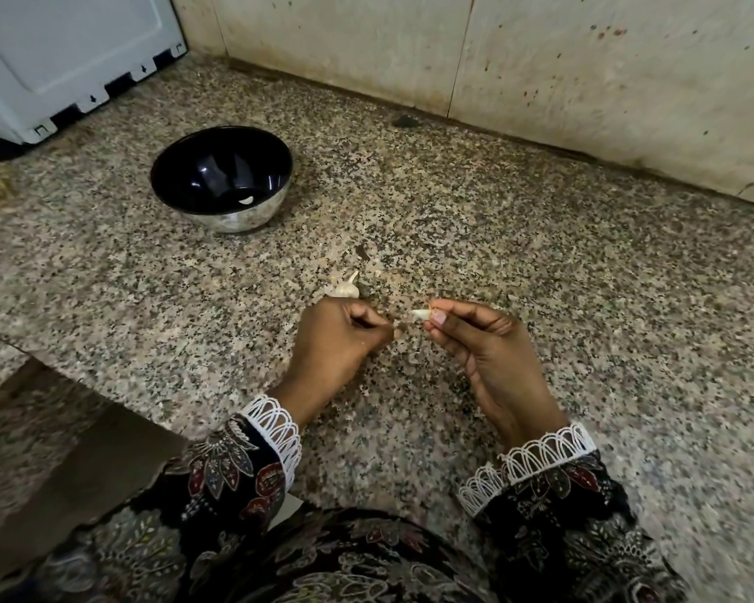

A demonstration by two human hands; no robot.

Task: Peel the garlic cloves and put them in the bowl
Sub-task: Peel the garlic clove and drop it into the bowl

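Garlic is showing in three places on the speckled stone counter point(540, 276): one clove point(420, 315) being held in the air between the hands, one garlic head point(346, 288) lying on the counter, and one pale peeled clove point(247, 201) sitting inside the single bowl point(221, 178). The bowl, dark inside and shiny metal outside, is standing upright toward ten o'clock from the hands, well apart from them. The garlic head is lying just beyond the left knuckles, at about twelve o'clock from that hand, with its stalk pointing up and toward one o'clock. Two hands are working, both reaching in from lace-trimmed patterned sleeves. The right hand point(484, 346) is pinching the held clove between thumb and forefinger tips, its other fingers curling loosely beneath and its wrist angling back toward five o'clock. The clove's long axis is running roughly nine to three o'clock, with its free end pointing toward nine o'clock, at the left hand. The left hand point(340, 337) is curling into a loose fist, thumb and forefinger pinching a small strip of papery skin point(396, 325) at its three o'clock side, just beside the clove; whether the strip is joined to the clove is too small to tell. A white appliance point(62, 58) is standing at eleven o'clock, beyond the bowl.
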